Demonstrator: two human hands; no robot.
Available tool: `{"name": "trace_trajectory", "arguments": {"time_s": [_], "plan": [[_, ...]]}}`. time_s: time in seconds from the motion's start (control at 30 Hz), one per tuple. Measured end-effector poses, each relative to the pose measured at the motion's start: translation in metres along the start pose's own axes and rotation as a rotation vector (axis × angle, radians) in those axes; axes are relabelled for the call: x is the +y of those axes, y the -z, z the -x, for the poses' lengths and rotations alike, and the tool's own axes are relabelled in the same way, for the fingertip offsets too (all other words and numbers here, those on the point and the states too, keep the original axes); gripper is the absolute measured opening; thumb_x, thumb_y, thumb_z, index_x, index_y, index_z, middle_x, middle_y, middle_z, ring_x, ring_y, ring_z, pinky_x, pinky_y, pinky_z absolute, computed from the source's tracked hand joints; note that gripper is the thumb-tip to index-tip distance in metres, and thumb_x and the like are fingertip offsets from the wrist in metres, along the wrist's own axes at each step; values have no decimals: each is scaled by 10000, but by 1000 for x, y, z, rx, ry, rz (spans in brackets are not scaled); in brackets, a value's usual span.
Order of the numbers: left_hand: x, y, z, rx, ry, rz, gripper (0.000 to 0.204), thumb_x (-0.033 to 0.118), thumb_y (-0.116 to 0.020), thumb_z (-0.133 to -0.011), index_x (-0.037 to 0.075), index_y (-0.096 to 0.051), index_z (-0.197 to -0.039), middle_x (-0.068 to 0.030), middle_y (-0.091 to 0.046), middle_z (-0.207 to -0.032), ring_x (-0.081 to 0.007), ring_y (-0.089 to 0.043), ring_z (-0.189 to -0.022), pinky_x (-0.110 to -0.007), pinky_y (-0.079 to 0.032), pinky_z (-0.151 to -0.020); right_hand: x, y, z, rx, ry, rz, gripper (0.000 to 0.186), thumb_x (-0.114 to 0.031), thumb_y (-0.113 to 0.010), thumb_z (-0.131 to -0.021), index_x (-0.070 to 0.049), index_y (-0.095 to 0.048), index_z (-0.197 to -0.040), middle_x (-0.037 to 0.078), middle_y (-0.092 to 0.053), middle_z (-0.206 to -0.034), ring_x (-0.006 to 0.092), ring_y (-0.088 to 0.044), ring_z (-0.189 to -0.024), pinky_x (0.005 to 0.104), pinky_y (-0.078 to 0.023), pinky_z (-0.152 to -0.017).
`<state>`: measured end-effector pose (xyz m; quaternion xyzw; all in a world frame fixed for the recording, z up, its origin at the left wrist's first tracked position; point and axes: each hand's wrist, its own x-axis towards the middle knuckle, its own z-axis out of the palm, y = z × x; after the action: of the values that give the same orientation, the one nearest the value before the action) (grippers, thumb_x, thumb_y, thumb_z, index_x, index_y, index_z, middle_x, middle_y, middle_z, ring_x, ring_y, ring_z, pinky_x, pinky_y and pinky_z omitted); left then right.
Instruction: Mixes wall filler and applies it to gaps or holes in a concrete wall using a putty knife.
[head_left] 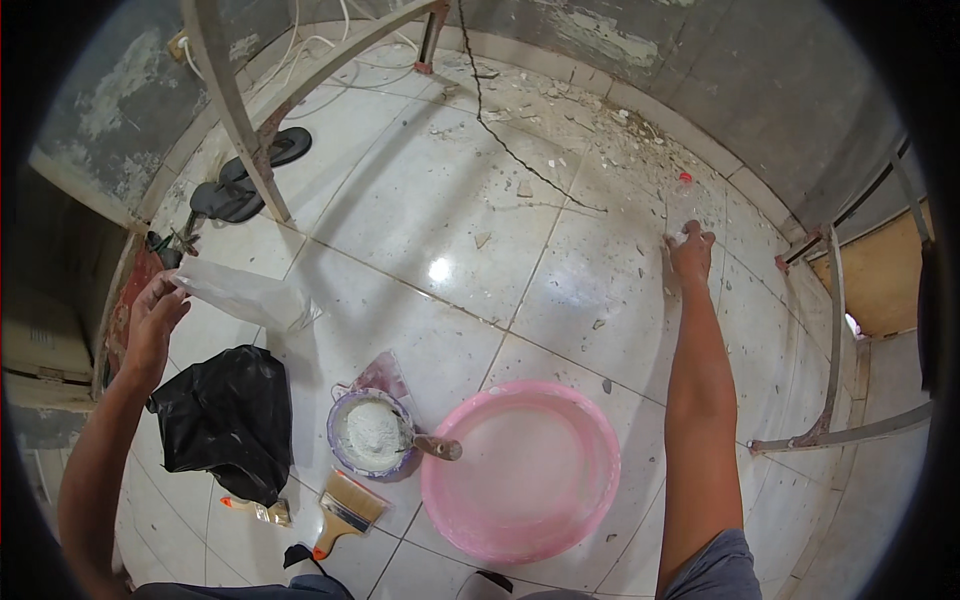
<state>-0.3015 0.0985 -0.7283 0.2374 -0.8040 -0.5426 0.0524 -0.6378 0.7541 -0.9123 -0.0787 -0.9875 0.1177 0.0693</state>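
Observation:
My left hand (pixel 155 315) pinches the edge of a whitish translucent plastic bag (pixel 245 292), which stretches out to the right above the tiles. Far out on the right, my right hand (pixel 692 252) has its fingers curled round the lower part of a clear plastic bottle (pixel 686 205) with a red cap. Below my left hand lies a crumpled black plastic bag (pixel 228 415). Beside it stands a small tub of white powder (pixel 372 432), with a wooden-handled tool (pixel 438 447) leaning over its rim. A pink basin (pixel 440 505) holding cloudy liquid is next to the tub.
A wide paintbrush (pixel 350 502) and a smaller brush (pixel 262 511) lie near my feet. Black sandals (pixel 240 185) rest under a metal frame (pixel 235 110). Another metal frame (pixel 830 350) stands at right. Rubble (pixel 640 130) lies along the far wall, and a dark cord (pixel 480 110) hangs in front.

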Motion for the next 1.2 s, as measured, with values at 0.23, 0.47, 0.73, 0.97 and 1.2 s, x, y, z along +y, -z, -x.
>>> {"name": "trace_trajectory", "arguments": {"time_s": [0.23, 0.47, 0.73, 0.97, 1.2], "plan": [[-24, 10, 13, 8, 72, -47, 538, 261, -521, -876, 49, -432, -1363, -75, -457, -1355, -219, -427, -1269, -396, -293, -1074, 16, 7, 53, 141, -52, -82, 462, -201, -715, -763, -63, -488, -1141, 209, -472, -1148, 394, -579, -1018, 460, -501, -848], [-61, 46, 12, 150, 64, -21, 671, 304, -594, -885, 87, -324, -1460, -101, -320, -1496, -243, -343, -1359, -421, -264, -1102, 80, 47, 241, 74, 194, -125, 526, -149, -742, -743, -24, -474, -1177, 166, -490, -1154, 354, -522, -1061, 427, -442, -900], [-45, 20, 33, 241, -382, -505, 586, 151, -608, -873, 46, -374, -1400, -149, -397, -1382, -235, -473, -1191, -361, -390, -1014, 80, 86, 389, 73, 141, -241, 453, -90, -699, -815, 2, -497, -1210, 183, -512, -1240, 301, -525, -1074, 402, -436, -903], [-13, -61, 107, -475, -330, -538, 357, 94, -602, -868, 33, -528, -1212, -76, -545, -1100, -131, -555, -934, -284, -482, -799, 16, 128, 428, -211, -56, -384, 300, -220, -579, -937, 21, -609, -1114, 129, -651, -1030, 211, -614, -786, 327, -497, -686], [-103, -110, 111, -537, 132, -221, 562, 269, -566, -937, -35, -380, -1372, -197, -623, -1062, -218, -643, -882, -338, -523, -738, -10, 104, 436, -651, -520, -1059, 457, -108, -562, -884, 2, -423, -1305, 109, -605, -959, 175, -633, -753, 294, -556, -492]]}}
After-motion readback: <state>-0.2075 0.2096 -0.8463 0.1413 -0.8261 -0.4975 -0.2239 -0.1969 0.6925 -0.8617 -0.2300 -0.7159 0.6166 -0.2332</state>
